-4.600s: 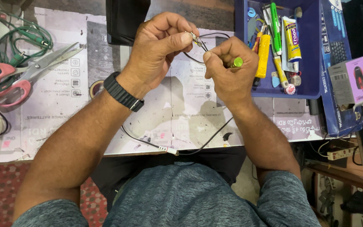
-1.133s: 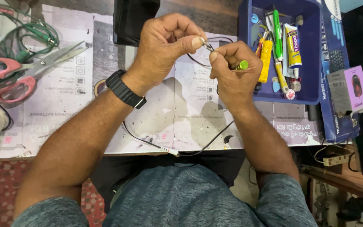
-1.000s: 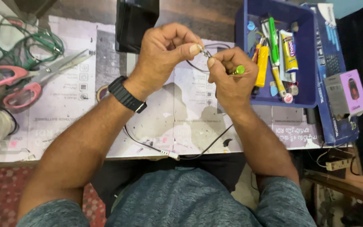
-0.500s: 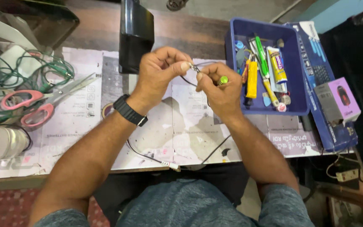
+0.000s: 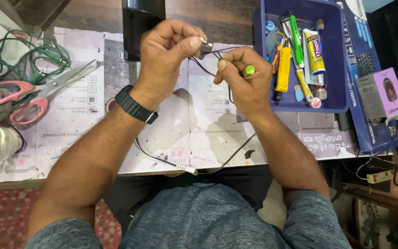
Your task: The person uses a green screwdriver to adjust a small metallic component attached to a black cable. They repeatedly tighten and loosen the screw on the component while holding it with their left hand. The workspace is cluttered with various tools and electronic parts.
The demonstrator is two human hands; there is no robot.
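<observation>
Currently both hands raised over the table (image 5: pixel 208 138). Left hand (image 5: pixel 169 57) grip pinches a small metal plug (image 5: pixel 205 45) at thumb tip; black cable (image 5: pixel 199 67) drops from it to the near table edge. Right hand (image 5: pixel 245 78) grip closed on a green-tipped tool (image 5: pixel 248 71), fingertips just right of the plug. Blue tray (image 5: pixel 335 55) to the right, scissors (image 5: pixel 33 94) far left.

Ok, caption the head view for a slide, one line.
Left hand pinches a small connector on a black cable; right hand grips a green-tipped tool beside a blue tray.
</observation>
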